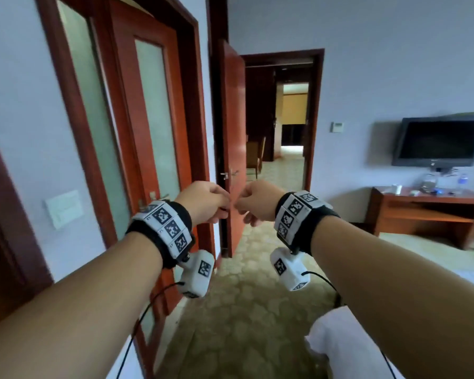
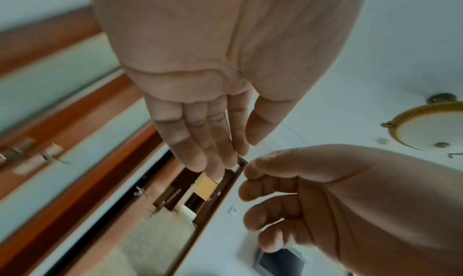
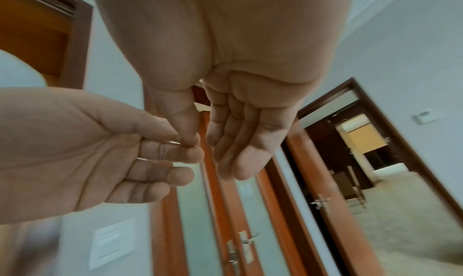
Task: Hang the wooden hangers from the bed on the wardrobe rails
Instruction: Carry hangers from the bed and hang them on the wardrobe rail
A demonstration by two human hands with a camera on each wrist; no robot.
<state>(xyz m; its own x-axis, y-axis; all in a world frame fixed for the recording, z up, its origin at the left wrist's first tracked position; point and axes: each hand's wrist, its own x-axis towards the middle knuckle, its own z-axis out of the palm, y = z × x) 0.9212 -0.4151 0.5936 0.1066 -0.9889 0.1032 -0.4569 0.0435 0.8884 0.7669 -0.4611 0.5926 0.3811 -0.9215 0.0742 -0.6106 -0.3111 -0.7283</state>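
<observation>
No wooden hanger and no wardrobe rail shows in any view. My left hand [image 1: 205,201] and right hand [image 1: 257,201] are raised side by side at chest height, nearly touching, and both are empty. In the left wrist view the left hand [image 2: 220,141] has its fingers almost straight. In the right wrist view the right hand [image 3: 238,133] has its fingers loosely bent, and its thumb tip touches the left thumb. A white corner of the bed [image 1: 340,346] lies at the lower right, under my right forearm.
Frosted-glass doors in red-brown frames [image 1: 153,119] line the left wall. An open wooden door [image 1: 233,132] leads to a hallway ahead. A wall TV [image 1: 438,143] hangs over a wooden desk [image 1: 422,212] at the right. Patterned carpet [image 1: 244,310] covers the floor.
</observation>
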